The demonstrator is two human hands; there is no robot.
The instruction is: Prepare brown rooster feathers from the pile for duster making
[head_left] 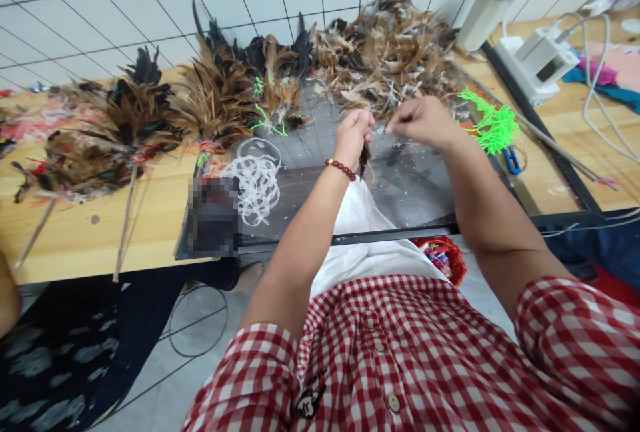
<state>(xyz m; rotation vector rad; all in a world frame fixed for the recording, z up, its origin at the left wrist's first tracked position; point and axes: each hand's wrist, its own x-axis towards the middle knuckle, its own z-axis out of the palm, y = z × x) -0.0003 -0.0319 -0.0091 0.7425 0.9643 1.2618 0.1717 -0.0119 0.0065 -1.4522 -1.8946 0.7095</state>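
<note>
My left hand (pixel 353 135), with a beaded bracelet at the wrist, is closed over the dark glass-like board (pixel 310 209). Dark brown feathers (pixel 366 157) stick out below its fingers. To the right, my right hand (pixel 419 123) has its fingers pinched together, close to the left hand. A whitish wisp shows near its fingertips, too small to name. Behind both hands lies a big loose pile of brown feathers (pixel 385 52). Left of them, a tangle of clear plastic strip (pixel 257 182) rests on the board. Bright green strings (pixel 493 125) lie beyond my right forearm.
Tied feather bunches (pixel 215 95) stand to the left, some on sticks (pixel 126 219). A blue-handled tool (pixel 513 160), a white bottle (pixel 500 2) and a power strip (pixel 527 69) with cables are at the right. Below the table edge is a red basket (pixel 456 262). Another person sits at left.
</note>
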